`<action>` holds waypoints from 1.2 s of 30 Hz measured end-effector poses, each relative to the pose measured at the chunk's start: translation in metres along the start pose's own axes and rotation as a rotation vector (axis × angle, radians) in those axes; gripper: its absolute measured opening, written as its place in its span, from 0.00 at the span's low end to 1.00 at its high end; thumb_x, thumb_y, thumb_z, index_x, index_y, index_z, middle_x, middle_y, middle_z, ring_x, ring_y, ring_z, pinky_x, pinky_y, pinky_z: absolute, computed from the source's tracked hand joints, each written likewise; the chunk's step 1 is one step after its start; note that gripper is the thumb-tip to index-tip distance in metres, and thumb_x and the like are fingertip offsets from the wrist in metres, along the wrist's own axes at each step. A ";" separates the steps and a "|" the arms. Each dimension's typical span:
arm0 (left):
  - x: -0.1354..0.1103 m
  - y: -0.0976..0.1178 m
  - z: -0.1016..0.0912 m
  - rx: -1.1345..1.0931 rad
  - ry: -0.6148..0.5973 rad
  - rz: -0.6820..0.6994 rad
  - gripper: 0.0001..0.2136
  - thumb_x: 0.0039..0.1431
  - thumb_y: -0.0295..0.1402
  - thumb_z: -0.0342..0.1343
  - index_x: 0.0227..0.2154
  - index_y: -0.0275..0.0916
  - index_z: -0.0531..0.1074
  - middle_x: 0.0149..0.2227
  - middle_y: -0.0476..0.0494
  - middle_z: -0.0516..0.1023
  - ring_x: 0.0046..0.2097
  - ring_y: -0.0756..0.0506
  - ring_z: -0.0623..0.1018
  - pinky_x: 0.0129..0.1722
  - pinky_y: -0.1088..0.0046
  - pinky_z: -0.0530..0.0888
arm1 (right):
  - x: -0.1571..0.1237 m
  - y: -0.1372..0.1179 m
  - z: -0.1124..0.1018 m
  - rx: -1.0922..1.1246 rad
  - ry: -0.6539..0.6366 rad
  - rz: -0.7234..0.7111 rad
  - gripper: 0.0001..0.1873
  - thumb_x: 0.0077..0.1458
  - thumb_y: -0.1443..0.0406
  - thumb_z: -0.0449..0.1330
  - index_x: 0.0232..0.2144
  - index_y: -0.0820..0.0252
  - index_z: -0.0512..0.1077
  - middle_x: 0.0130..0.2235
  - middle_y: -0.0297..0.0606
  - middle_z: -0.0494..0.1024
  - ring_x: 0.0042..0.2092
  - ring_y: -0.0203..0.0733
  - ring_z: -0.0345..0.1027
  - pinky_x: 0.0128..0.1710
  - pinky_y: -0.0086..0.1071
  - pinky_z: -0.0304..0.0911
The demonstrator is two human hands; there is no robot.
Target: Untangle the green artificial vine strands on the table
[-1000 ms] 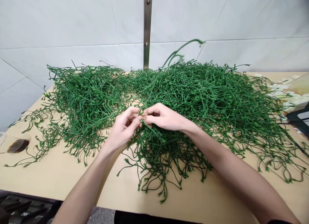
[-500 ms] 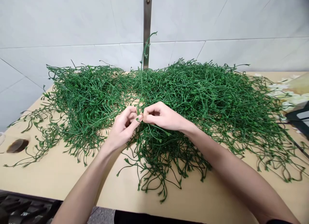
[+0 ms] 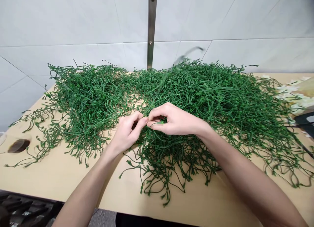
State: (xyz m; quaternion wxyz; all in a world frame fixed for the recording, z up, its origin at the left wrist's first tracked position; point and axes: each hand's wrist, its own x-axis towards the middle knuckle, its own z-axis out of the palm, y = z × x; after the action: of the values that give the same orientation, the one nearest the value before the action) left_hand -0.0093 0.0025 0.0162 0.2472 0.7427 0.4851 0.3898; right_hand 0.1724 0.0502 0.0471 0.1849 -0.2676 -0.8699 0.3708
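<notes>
A pale tan worktop (image 3: 61,178) fills the scene from the near edge to the far wall (image 3: 73,21), which is faced with large light grey tiles set in thin joints. A narrow metal strip (image 3: 151,31) stands upright on that wall at the middle, fixed with two screws. Most of the far half of the worktop lies under a wide heap of green stems (image 3: 220,96), thin and tangled, running from far left to far right and spilling toward the near edge at the middle. Over this near spill the two hands meet. The left hand (image 3: 127,132) is closed, thumb and forefinger pressed together at their tips on a stem (image 3: 160,122); the right hand (image 3: 176,121) is curled shut as well, pinching the same stem just beside the left fingertips, so the hands touch. A blurred strand (image 3: 188,52) stands up above the far side of the heap. A dark oval mark (image 3: 18,145) shows on the worktop at the left. White petals (image 3: 294,96) lie at the far right, with a black object (image 3: 306,122) near them at the edge. Dark clutter (image 3: 24,210) sits below the near left edge.
</notes>
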 end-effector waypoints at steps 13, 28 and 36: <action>-0.001 0.002 0.005 -0.219 0.006 -0.079 0.14 0.61 0.33 0.52 0.21 0.39 0.59 0.21 0.54 0.55 0.25 0.52 0.56 0.25 0.74 0.55 | 0.009 -0.001 0.018 0.298 0.205 0.157 0.10 0.41 0.66 0.55 0.13 0.63 0.63 0.15 0.26 0.55 0.21 0.27 0.46 0.21 0.27 0.43; 0.007 -0.011 -0.001 -0.809 0.160 -0.366 0.17 0.50 0.44 0.63 0.24 0.38 0.64 0.16 0.59 0.53 0.19 0.57 0.51 0.18 0.79 0.49 | 0.010 0.010 0.013 0.281 0.300 0.016 0.11 0.49 0.73 0.50 0.24 0.64 0.73 0.28 0.34 0.76 0.28 0.32 0.63 0.30 0.28 0.57; 0.008 -0.010 0.002 -0.763 0.250 -0.356 0.17 0.50 0.42 0.64 0.23 0.38 0.62 0.16 0.59 0.57 0.18 0.57 0.55 0.17 0.81 0.53 | 0.003 0.000 -0.007 0.088 0.662 0.025 0.07 0.54 0.68 0.55 0.31 0.62 0.74 0.33 0.38 0.78 0.34 0.38 0.68 0.37 0.34 0.61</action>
State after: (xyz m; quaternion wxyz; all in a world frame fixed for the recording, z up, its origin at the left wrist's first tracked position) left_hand -0.0113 0.0136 0.0099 0.5065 0.4501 0.4529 0.5794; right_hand 0.1735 0.0559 0.0518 0.4643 -0.3761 -0.7423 0.3032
